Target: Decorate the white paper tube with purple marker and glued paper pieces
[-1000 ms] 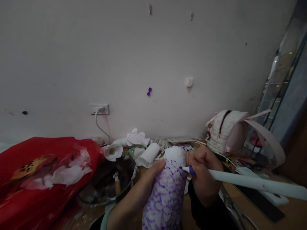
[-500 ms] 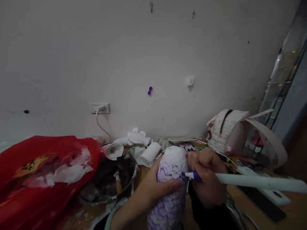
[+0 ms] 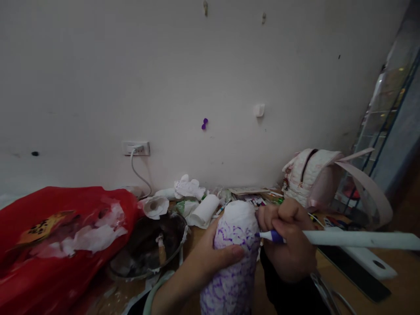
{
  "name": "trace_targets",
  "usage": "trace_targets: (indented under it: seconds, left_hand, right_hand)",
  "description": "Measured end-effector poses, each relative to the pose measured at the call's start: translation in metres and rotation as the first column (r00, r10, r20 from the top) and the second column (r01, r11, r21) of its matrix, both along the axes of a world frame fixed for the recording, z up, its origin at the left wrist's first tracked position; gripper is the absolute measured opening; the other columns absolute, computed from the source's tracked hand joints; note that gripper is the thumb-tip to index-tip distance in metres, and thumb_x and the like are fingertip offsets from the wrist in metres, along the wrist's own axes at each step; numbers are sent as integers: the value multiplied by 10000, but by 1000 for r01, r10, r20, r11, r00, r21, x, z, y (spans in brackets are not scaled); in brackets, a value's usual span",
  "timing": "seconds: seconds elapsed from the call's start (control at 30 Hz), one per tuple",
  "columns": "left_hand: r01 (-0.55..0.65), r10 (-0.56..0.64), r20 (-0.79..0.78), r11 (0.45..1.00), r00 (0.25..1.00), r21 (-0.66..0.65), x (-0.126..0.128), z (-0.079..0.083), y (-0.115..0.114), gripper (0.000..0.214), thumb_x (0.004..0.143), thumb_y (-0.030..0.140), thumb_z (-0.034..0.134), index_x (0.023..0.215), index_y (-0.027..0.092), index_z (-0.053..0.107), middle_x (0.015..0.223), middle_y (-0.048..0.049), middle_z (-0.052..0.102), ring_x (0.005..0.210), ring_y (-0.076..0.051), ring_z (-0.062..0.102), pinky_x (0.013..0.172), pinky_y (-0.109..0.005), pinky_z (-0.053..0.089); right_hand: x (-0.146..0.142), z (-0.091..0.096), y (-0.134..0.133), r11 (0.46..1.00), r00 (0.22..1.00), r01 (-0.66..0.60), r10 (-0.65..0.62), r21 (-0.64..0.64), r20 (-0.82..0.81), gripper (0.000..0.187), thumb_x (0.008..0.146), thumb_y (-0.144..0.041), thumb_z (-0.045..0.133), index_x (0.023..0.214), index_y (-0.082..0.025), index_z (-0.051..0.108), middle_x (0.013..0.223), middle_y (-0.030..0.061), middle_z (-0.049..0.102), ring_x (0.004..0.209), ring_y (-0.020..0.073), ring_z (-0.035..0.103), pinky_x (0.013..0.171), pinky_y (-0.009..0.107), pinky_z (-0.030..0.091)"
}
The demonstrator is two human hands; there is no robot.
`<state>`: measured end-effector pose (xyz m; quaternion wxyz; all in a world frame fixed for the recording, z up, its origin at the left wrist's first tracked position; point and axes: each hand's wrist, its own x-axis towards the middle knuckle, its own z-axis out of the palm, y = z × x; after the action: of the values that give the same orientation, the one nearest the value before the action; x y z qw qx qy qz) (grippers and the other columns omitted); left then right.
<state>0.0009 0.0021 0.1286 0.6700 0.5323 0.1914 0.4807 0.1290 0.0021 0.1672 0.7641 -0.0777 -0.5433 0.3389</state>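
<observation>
A white paper-covered cylinder (image 3: 238, 223) with a rounded top stands tilted in front of me, its lower part covered in wavy purple marks. My left hand (image 3: 210, 253) is closed around its left side, the thumb lying across the front. In my right hand (image 3: 288, 243) is a white marker (image 3: 361, 239) with a purple collar, gripped in a fist. Its purple tip touches, or nearly touches, the cylinder's right side below the bare white top. The cylinder's bottom is cut off by the frame edge.
To the left lies a red plastic bag (image 3: 68, 197) with crumpled tissue, beside a dark bowl (image 3: 182, 245). A paper roll (image 3: 206, 210) and papers line the wall. At right are a pink-white backpack (image 3: 318, 175), a dark phone-like slab (image 3: 357, 275) and a white device (image 3: 370, 258).
My right hand and the marker have shifted slightly right and up along the cylinder, and the marker lies more level. My left hand keeps its hold on the cylinder.
</observation>
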Motion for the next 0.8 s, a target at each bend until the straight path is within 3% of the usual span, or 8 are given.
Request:
trace_targets:
  seconds: [0.17,0.37,0.53,0.7,0.8]
  left_hand:
    - [1,-3,-35,999,999,-50,-2,2,-3,716,571,434,788,1178,156,529,1097,-126,644,1070,-330,559,923,-410,417]
    - [76,-74,24,992,997,-100,-4,4,-3,730,579,421,790,1200,163,505,1108,-128,644,1059,-324,573,932,-412,412]
    - [73,-61,100,990,993,-122,-4,-5,6,762,589,385,792,1249,208,455,1099,-99,650,1057,-317,575,913,-388,428]
    - [18,-3,150,995,989,-97,-2,-7,6,730,591,413,773,1230,198,491,1073,-92,657,1111,-324,532,949,-370,403]
    - [-3,13,129,997,992,-77,-5,1,-1,763,592,391,774,1258,198,456,1138,-103,622,1126,-321,521,979,-395,373]
  right_hand:
    - [1,-1,0,997,996,76,-77,13,48,299,685,-78,475,545,-202,242,477,-73,215,419,85,237,415,251,195]
    - [4,-1,0,999,997,-53,53,-3,51,264,688,-111,450,563,-208,240,464,-77,208,404,84,224,408,247,186]
    - [3,-2,3,980,977,184,-175,-69,125,328,649,-83,508,517,-204,233,475,-75,213,422,83,233,417,256,180]
    - [-3,-2,2,989,999,-45,44,-143,-11,271,723,-150,481,569,-214,267,440,-86,242,397,83,206,389,239,169]
    - [-5,-1,-1,991,999,35,-35,-131,2,293,702,-142,504,557,-208,259,456,-80,242,425,87,226,409,239,188]
